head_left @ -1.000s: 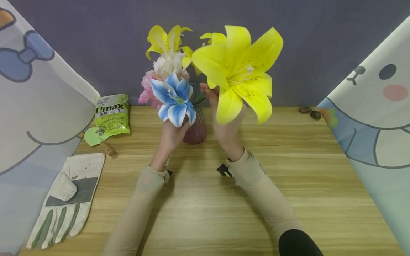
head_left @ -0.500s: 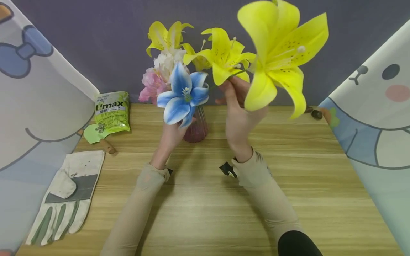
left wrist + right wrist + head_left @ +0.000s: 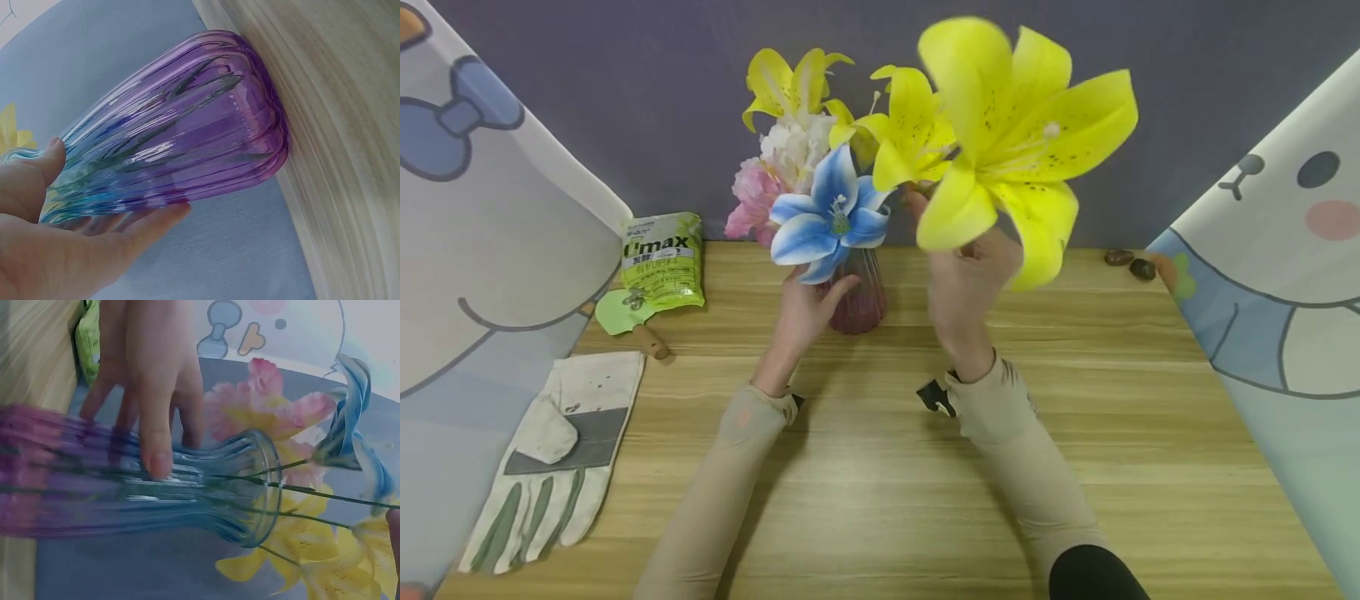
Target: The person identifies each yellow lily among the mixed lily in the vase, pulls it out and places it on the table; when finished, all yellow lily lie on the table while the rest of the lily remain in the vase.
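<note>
A ribbed glass vase (image 3: 169,131), purple at the base and blue toward the neck, stands on the table with green stems inside. My left hand (image 3: 808,308) holds it from the left, thumb in front and fingers behind. A blue-and-white lily (image 3: 833,218) hangs over that hand. Pink (image 3: 752,198) and white (image 3: 793,150) blossoms and smaller yellow lilies (image 3: 913,125) rise from the vase. At the vase's right, my right hand (image 3: 972,287) holds a large yellow lily (image 3: 1015,150) by its stem; the bloom covers part of the fingers.
At the left lie a green fertilizer bag (image 3: 664,262), a small trowel (image 3: 636,321) with a wooden handle, and a work glove (image 3: 557,458). Two dark stones (image 3: 1131,263) sit at the back right. A grey wall (image 3: 647,92) stands right behind the vase.
My right hand moved right with the large yellow lily, uncovering a smaller one; the large bloom then came partly back left. The blue lily shifted right. My left thumb moved out from under it.
</note>
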Tool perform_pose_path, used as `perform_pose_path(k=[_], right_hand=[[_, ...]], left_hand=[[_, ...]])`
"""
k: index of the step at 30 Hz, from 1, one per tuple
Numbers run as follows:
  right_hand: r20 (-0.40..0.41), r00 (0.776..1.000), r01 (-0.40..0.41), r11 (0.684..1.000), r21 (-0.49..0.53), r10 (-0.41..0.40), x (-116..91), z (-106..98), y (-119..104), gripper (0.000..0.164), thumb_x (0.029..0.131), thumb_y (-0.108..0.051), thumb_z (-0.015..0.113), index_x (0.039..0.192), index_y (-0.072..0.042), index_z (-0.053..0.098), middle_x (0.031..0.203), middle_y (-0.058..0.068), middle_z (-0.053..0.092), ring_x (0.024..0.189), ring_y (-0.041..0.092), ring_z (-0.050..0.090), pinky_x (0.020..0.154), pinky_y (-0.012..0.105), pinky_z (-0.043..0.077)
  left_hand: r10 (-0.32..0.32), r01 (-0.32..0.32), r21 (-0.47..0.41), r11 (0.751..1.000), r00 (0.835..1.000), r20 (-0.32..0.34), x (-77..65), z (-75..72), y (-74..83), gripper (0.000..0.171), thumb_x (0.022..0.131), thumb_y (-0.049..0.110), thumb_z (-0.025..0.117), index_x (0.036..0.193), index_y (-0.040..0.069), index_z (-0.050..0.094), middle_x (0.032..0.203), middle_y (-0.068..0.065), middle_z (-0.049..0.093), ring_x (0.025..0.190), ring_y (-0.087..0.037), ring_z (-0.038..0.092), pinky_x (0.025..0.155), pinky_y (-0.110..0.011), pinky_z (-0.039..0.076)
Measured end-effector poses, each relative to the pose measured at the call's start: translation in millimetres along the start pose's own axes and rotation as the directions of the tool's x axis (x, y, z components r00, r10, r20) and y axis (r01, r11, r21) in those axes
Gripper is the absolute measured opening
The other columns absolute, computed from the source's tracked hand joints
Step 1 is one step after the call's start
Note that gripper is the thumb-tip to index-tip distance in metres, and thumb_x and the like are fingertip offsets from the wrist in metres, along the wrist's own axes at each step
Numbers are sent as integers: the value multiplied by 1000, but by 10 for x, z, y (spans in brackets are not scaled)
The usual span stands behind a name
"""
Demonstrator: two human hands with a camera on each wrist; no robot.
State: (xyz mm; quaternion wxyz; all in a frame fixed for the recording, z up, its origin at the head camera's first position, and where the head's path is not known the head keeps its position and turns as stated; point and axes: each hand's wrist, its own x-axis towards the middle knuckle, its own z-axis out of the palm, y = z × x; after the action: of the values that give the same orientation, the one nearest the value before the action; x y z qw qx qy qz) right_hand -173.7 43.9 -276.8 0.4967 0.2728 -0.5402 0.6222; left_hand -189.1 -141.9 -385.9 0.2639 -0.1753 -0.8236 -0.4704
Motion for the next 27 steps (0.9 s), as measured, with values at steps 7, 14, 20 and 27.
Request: perform_pose_path(k=[7,14,20,27], right_hand=[[212,915,-337,939,-64,343,54,58,-76,7,96,7,75,102,9,74,91,11,76,85,17,69,83,30,56],[135,969,-195,975,-103,208,71,108,119,12,96,-2,81,103,6,80,92,15,79,76,21,75,69,33,61],[-53,999,-3,990,138,10,98,68,113,11,94,19,69,104,18,69,91,24,76,76,21,76,61,34,62],[29,999,-32,999,33,31,98,76,84,5,90,14,77,95,15,75,83,21,76,69,16,72,66,27,60]], left_hand=[[33,-36,-84,996,999,-30,15,27,-26,43,89,-5,85,124,-14,62,117,-28,66,117,-42,61,106,-52,47],[19,-17,32,999,998,-62,-18,33,-26,20,90,-9,79,102,-15,65,92,-28,66,86,-40,63,80,-59,54],[1,-1,4,1000,999,-45,-1,35,-31,37,92,-4,80,121,-16,61,109,-32,67,105,-47,65,95,-57,53],[-63,66,65,996,996,-56,-20,20,-19,31,96,-3,74,121,-18,63,96,-33,67,85,-50,67,77,-61,54]])
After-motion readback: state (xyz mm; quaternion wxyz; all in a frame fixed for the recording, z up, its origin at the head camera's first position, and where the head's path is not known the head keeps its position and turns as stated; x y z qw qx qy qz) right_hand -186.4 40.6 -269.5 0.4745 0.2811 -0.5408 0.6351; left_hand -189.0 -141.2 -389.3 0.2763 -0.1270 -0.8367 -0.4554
